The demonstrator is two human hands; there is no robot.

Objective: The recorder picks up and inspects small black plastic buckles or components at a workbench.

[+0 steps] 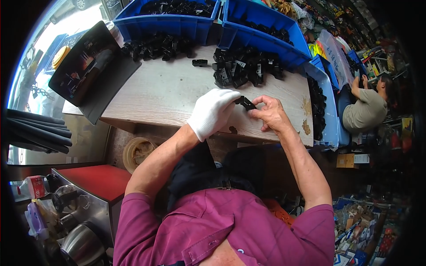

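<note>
Tabletop [162, 95], left hand [212, 113] curled, right hand [273, 115] pinching

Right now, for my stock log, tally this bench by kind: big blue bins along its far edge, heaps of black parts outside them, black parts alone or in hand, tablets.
Blue bins: 2
Heaps of black parts: 2
Lone black part: 1
Held black part, between left hand and right hand: 1
Tablet: 1
Total: 7

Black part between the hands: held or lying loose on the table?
Held: the gloved left hand and bare right hand have the black part by opposite ends.
</note>
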